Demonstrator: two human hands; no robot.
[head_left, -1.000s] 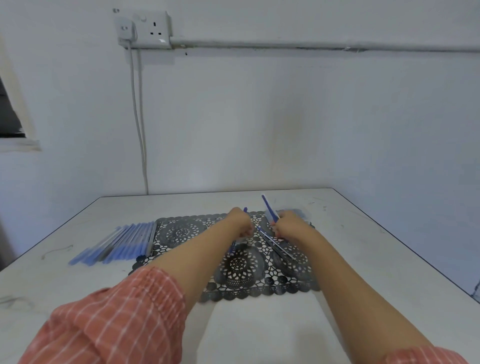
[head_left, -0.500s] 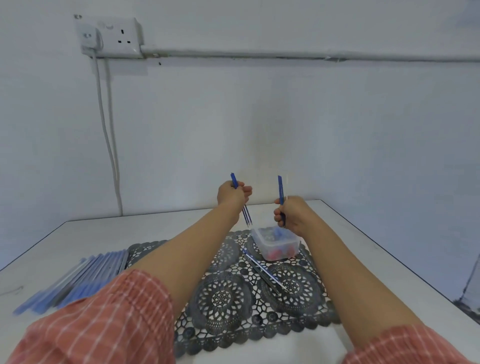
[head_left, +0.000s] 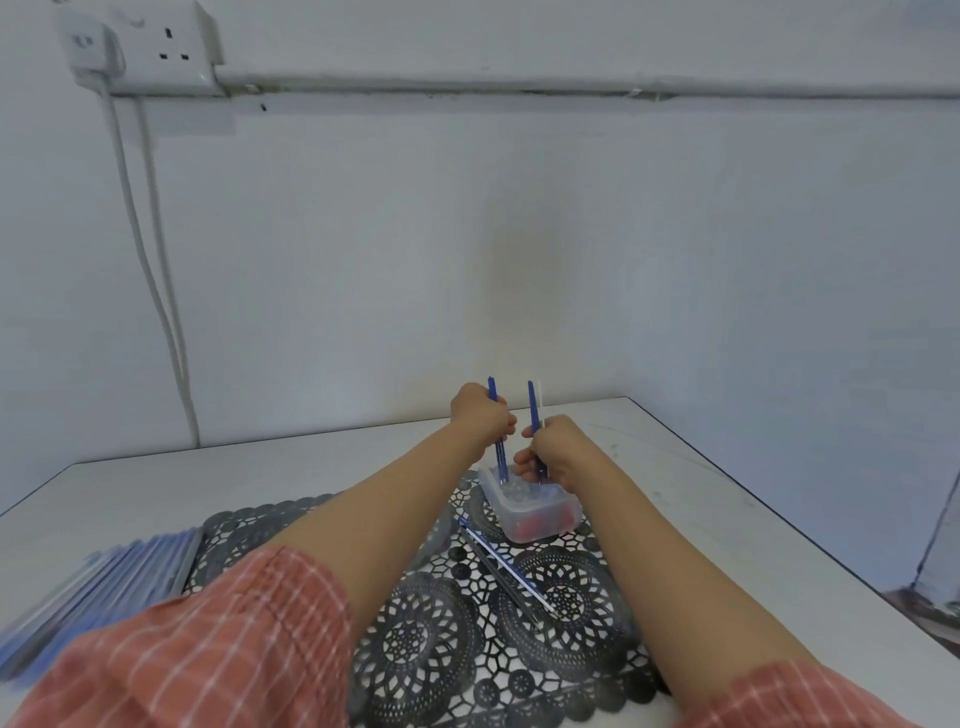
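Lowered toward tub (head_left: 540, 526), left hand (head_left: 480, 418) gripping left pen (head_left: 492, 391), right hand (head_left: 560, 449) gripping right pen (head_left: 533, 404)

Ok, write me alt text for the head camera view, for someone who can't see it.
The left hand and right hand each grip thin blue pens upright, tips down over a small clear plastic tub on a black lace-pattern mat. More loose pens lie on the mat, and a row of blue pens lies at the left of the white table.
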